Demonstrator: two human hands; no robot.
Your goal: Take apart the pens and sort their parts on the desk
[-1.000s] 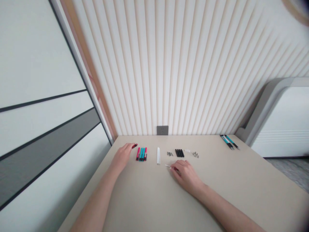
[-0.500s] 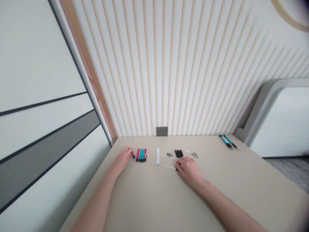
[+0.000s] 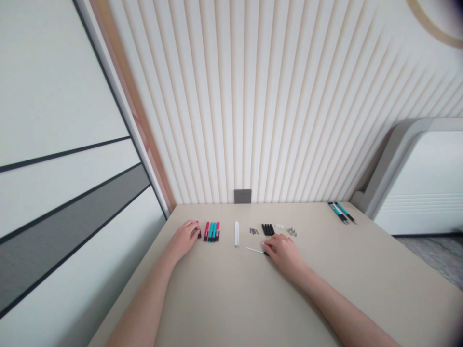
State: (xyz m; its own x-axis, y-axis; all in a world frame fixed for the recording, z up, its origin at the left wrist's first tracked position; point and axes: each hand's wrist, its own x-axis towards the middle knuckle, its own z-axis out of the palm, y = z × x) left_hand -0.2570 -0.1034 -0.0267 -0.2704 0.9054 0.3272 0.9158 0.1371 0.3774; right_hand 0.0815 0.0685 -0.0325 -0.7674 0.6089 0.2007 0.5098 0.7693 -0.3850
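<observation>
My left hand [image 3: 185, 237] is closed on a red pen barrel [image 3: 199, 234] with a dark end, partly hidden by the fingers, at the left of the row. Beside it lie several red and teal pen barrels [image 3: 212, 232], side by side. My right hand [image 3: 285, 251] rests on the table, its fingers closed around a white pen refill [image 3: 254, 250] with a black piece at its right end. That refill points left. Just beyond the right fingers are several black pen grips [image 3: 268, 229]. A few white refills [image 3: 237, 234] lie between the hands.
Small grey pieces [image 3: 254, 231], small white pieces [image 3: 279, 226] and metal pen tips [image 3: 292, 232] lie on the table [image 3: 217, 299]. At the back right are whole teal pens [image 3: 342, 212]. A ribbed wall with a socket [image 3: 242, 196] borders the far edge.
The red barrel in my left hand has turned from slanted to nearly in line with the row. My right hand and the white refill have hardly moved.
</observation>
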